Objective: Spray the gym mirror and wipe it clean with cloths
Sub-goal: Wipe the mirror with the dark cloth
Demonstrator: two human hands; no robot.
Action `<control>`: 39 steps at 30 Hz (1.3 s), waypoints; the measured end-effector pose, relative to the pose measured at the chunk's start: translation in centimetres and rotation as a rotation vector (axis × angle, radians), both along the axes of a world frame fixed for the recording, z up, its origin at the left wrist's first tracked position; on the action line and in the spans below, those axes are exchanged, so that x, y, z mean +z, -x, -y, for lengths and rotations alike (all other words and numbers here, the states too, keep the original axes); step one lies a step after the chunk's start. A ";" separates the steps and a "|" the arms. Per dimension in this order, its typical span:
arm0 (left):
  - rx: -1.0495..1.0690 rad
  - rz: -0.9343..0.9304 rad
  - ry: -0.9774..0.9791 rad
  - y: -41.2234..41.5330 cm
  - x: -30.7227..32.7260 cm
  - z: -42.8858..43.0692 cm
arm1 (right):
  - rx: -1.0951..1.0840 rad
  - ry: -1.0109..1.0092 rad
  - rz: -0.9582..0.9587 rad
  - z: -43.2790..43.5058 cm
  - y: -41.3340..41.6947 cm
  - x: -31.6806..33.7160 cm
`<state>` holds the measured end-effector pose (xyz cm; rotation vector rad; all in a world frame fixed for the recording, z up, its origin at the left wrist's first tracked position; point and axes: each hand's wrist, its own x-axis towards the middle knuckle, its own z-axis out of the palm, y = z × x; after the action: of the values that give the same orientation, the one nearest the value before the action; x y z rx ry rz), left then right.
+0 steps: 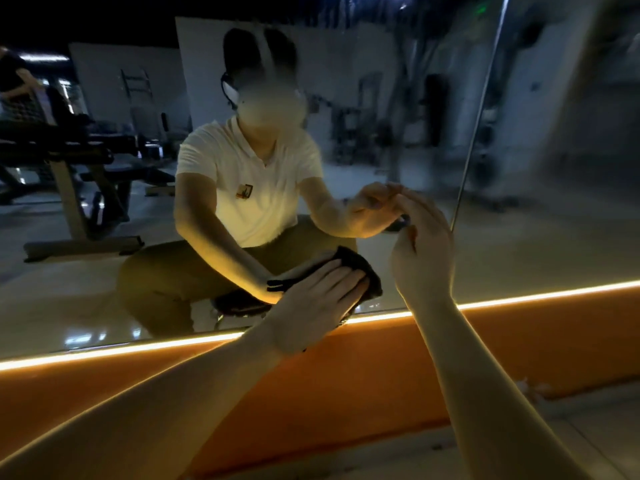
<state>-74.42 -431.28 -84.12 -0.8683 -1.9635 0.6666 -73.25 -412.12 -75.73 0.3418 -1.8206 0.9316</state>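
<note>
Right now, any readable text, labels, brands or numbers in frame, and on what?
No legible text.
Small yellow-and-red chest badge on the reflected white polo shirt: too blurred to read.
Reflected green glow near the top of the large wall mirror: blurred, no letters visible.

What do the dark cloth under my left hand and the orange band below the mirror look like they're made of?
The dark crumpled cloth under the left hand looks like soft matte fabric, maybe microfibre: it bunches in limp folds. The orange band beneath the wall mirror looks smooth and rigid, perhaps painted; its even surface leaves that open.
</note>
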 end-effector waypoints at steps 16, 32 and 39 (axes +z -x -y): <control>0.154 -0.196 -0.041 -4.0 10.8 16.7 | -0.096 0.124 -0.099 3.1 0.3 0.2; 0.082 -0.029 -0.093 1.2 8.6 -1.0 | -0.007 0.132 0.002 1.1 0.7 1.8; 0.232 -0.225 -0.461 -2.8 17.8 11.3 | -0.049 -0.069 -0.062 1.9 0.5 3.6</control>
<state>-71.65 -442.59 -66.27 -0.2751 -1.9155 0.3922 -73.73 -414.01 -72.09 0.3632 -1.7996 0.8176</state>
